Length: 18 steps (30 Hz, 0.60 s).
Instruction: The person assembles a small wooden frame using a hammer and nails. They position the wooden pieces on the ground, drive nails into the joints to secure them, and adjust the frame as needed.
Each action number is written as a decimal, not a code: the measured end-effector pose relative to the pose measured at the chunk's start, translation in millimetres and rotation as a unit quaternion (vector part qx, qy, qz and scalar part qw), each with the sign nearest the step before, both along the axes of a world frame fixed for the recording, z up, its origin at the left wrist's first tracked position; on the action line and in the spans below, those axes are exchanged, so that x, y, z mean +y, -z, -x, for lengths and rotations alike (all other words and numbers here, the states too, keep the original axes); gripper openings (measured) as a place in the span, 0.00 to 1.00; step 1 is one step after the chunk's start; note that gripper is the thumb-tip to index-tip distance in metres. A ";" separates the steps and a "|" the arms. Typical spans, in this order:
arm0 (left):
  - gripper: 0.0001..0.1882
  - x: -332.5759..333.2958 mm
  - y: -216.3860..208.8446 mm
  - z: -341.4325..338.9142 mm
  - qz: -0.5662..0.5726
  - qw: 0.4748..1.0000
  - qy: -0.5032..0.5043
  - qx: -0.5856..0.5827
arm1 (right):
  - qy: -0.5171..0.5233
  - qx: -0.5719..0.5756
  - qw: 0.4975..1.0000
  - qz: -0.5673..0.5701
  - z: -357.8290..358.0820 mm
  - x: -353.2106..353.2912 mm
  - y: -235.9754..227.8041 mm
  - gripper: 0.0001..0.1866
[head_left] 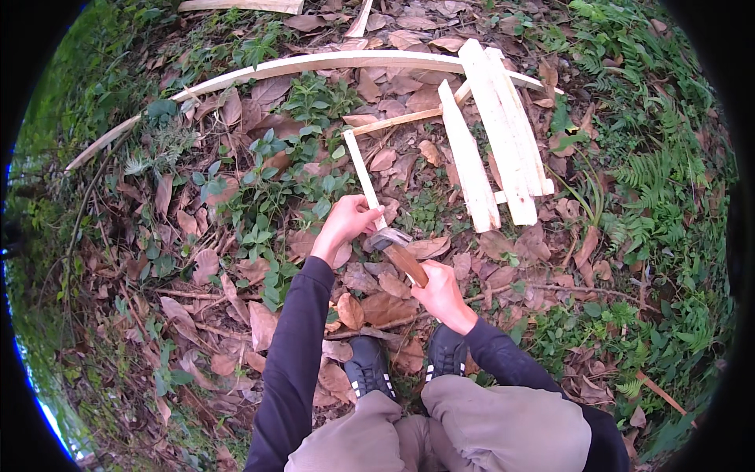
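Observation:
My left hand [344, 226] is closed on the near end of a narrow, pale wooden strip [361, 171], which points away from me, low over the leaves. In my right hand [442, 294] is a hammer [406, 263] with a brown wooden handle, my fingers wrapped round its lower end. The hammer's grey metal head lies right at the strip's near end, close to my left fingertips; whether it touches the strip I cannot tell. A thin brown wooden stick [397, 121] runs rightward from near the strip's far end toward several split boards.
Pale split boards [503, 134] lie to the right, partly overlapping, beside a shorter pointed board [469, 161]. A long wooden strip [330, 61] crosses the far ground. Dry leaves, low plants and ferns [649, 181] cover the soil. My shoes [368, 366] are just below the hammer.

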<state>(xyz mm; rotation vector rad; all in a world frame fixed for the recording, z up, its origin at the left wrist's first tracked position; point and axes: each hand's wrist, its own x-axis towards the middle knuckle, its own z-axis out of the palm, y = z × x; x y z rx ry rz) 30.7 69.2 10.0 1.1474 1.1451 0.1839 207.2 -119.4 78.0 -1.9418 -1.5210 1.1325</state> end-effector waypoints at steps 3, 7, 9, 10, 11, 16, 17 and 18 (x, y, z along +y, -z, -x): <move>0.17 10.2 8.2 4.4 0.039 0.999 0.026 0.019 | -0.039 -0.061 0.996 -0.042 -8.1 -0.5 6.4 0.17; 0.17 13.7 10.1 5.3 0.046 0.998 0.033 0.008 | -0.043 -0.081 0.986 -0.140 -18.9 10.6 20.4 0.17; 0.17 16.1 13.9 9.1 0.029 0.999 0.038 0.003 | -0.067 -0.107 0.981 -0.149 -22.7 16.0 27.5 0.17; 0.16 17.5 14.5 11.0 0.021 0.999 0.039 0.002 | -0.081 -0.120 0.977 -0.154 -22.9 21.7 27.3 0.17; 0.17 18.7 15.1 13.4 0.023 0.999 0.041 0.003 | -0.089 -0.146 0.970 -0.170 -23.0 26.4 25.7 0.15; 0.17 21.8 6.5 16.5 0.047 0.997 0.057 -0.005 | -0.119 -0.221 0.948 -0.198 -25.8 39.6 30.5 0.11; 0.17 22.1 6.0 17.7 0.049 0.997 0.058 -0.009 | -0.123 -0.228 0.943 -0.208 -25.4 40.8 32.7 0.10; 0.17 21.4 5.7 18.2 0.047 0.997 0.059 -0.003 | -0.127 -0.232 0.944 -0.196 -24.6 39.2 33.8 0.12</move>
